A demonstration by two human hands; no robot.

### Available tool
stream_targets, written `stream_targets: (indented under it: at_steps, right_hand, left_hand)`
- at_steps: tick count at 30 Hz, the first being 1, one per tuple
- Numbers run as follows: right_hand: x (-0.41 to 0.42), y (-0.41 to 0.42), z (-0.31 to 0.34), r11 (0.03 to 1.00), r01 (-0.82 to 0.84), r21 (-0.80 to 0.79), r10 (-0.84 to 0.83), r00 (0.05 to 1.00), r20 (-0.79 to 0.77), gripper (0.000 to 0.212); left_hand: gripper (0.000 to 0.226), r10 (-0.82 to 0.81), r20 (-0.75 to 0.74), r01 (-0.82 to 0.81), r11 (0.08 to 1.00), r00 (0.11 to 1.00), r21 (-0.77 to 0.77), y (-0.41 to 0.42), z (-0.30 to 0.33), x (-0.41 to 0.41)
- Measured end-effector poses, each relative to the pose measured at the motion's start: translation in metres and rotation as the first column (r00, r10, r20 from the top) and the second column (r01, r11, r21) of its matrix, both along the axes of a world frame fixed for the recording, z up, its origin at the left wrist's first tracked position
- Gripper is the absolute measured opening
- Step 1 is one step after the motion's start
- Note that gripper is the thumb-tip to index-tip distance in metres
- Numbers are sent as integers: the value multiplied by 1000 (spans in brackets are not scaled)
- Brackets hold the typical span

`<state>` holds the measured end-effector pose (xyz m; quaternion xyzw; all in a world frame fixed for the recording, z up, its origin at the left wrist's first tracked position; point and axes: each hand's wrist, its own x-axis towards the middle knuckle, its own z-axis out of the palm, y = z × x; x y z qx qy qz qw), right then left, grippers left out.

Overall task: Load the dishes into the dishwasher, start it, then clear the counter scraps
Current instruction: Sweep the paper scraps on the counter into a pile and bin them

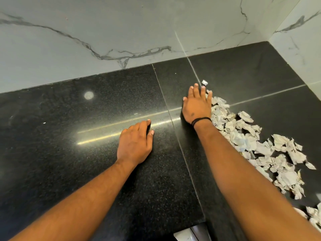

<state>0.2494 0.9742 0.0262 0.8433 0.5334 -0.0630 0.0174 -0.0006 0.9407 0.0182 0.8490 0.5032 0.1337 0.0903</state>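
A heap of crumpled white paper scraps [257, 145] lies on the black granite counter [69, 136], spreading from the middle toward the right edge of the view. My right hand [197, 105] lies flat with straight fingers on the counter, its little-finger side against the left edge of the scraps, and a black band circles its wrist. One small scrap [204, 82] sits just past its fingertips. Left of the scraps, my left hand [135, 145] rests palm down on bare counter with its fingers bent a little, holding nothing.
A white marble-patterned wall [121, 32] rises behind the counter and meets a side wall [298, 49] in the corner at the right. The counter's front edge shows at the bottom, with something pale [189, 233] below it.
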Motion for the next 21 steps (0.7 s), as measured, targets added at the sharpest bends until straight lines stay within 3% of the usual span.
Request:
stream_targets:
  at_steps: [4, 7, 10, 12, 16, 21]
  right_hand:
    - [-23, -22, 16, 998, 62, -3, -62, 998, -10, 58]
    - [-68, -21, 23, 980, -158, 120, 167, 984, -70, 53]
    - [-108, -27, 10, 917, -371, 149, 394, 898, -194, 54]
    - [-108, -36, 0, 927, -338, 164, 371, 892, -259, 54]
    - [-72, -62, -11, 946, -222, 236, 272, 939, -209, 52]
    - [-32, -93, -13, 947, 65, 313, 18, 966, -257, 48]
  left_hand:
    - [36, 4, -13, -4, 1000, 1000, -9, -1, 1, 0]
    - [33, 10, -16, -10, 1000, 1000, -7, 0, 1, 1]
    - [24, 3, -22, -3, 1000, 1000, -6, 0, 3, 1]
    - [25, 10, -20, -10, 1000, 1000, 4, -1, 2, 2]
    - [34, 20, -5, -20, 1000, 1000, -2, -1, 0, 1]
    - [36, 2, -4, -2, 1000, 1000, -7, -1, 0, -1]
